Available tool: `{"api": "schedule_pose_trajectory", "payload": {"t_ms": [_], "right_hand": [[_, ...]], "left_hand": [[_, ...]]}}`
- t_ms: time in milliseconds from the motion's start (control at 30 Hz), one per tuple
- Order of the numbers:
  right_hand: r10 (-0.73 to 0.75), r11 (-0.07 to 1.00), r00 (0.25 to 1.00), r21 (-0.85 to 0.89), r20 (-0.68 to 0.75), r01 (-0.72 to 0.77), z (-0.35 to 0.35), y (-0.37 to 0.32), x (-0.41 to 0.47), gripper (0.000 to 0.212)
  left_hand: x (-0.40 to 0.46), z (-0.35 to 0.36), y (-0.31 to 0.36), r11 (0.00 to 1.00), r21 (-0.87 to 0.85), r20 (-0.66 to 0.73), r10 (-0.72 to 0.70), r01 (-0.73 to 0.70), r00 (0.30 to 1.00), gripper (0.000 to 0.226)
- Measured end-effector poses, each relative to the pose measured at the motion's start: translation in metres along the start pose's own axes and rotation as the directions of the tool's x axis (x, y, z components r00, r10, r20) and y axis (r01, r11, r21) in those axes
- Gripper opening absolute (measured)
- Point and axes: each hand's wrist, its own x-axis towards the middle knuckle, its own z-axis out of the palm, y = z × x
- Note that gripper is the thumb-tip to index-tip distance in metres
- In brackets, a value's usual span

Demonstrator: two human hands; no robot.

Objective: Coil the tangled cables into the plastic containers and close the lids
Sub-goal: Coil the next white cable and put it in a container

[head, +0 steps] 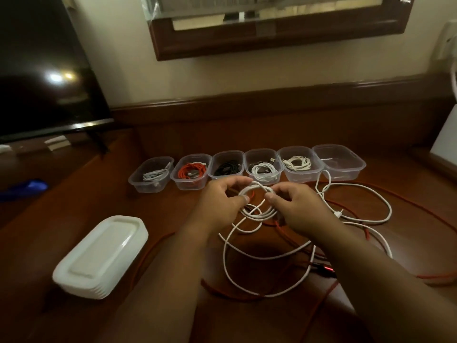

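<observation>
My left hand point(220, 201) and my right hand point(296, 206) both pinch a small coil of white cable point(257, 201) above the wooden desk, just in front of a row of clear plastic containers. The cable's loose tail point(247, 276) loops over the desk below my hands. Several containers hold coiled cables: grey-white point(154, 174), red point(193, 172), black point(226, 168), white point(263, 170) and cream point(298, 163). The rightmost container point(340, 162) holds none. Another white cable point(366, 206) and red cables point(321, 303) lie tangled on the desk. All containers are uncovered.
A stack of white lids point(101, 253) sits at the front left. A dark TV screen point(42, 70) stands at the back left with a blue object point(24, 188) below it. A wood-framed mirror point(272, 28) hangs on the wall. A white box point(445, 134) is at the right edge.
</observation>
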Motion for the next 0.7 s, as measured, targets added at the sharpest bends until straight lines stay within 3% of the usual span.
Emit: {"api": "schedule_pose_trajectory", "payload": {"t_ms": [100,200,333,467,567,633,700], "right_hand": [[-0.030,1.000,0.997,0.009,0.071,0.030,0.000,-0.023,-0.002,0.012],[-0.075,0.990,0.983,-0.104,0.166,0.093,0.015,-0.044,0.003,0.014],[-0.112,0.981,0.967,-0.130,0.230,0.144,0.039,-0.068,0.016,0.013],[-0.086,0.995,0.976,-0.025,0.198,0.093,0.066,-0.075,0.037,0.042],[-0.063,0.970,0.964,-0.209,0.260,0.120,0.088,-0.064,0.056,0.044],[-0.052,0.886,0.946,-0.423,0.319,0.192,0.101,-0.053,0.069,0.048],[-0.054,0.785,0.925,-0.557,0.376,0.272,0.113,-0.040,0.078,0.054]], "left_hand": [[-0.010,-0.027,0.007,0.997,-0.065,0.116,-0.023,0.031,0.993,0.036],[-0.018,-0.048,0.008,0.998,0.066,0.107,-0.020,0.013,0.994,0.023],[-0.016,-0.078,-0.003,0.971,0.235,-0.061,0.044,-0.028,0.997,0.012],[0.003,-0.120,-0.023,0.964,0.263,-0.232,0.028,0.035,0.972,0.012],[0.027,-0.157,-0.044,0.975,0.176,-0.416,-0.053,0.138,0.908,0.012],[0.046,-0.178,-0.059,0.971,0.139,-0.531,-0.094,0.196,0.842,0.010],[0.065,-0.195,-0.070,0.941,0.235,-0.628,-0.046,0.246,0.777,0.007]]}}
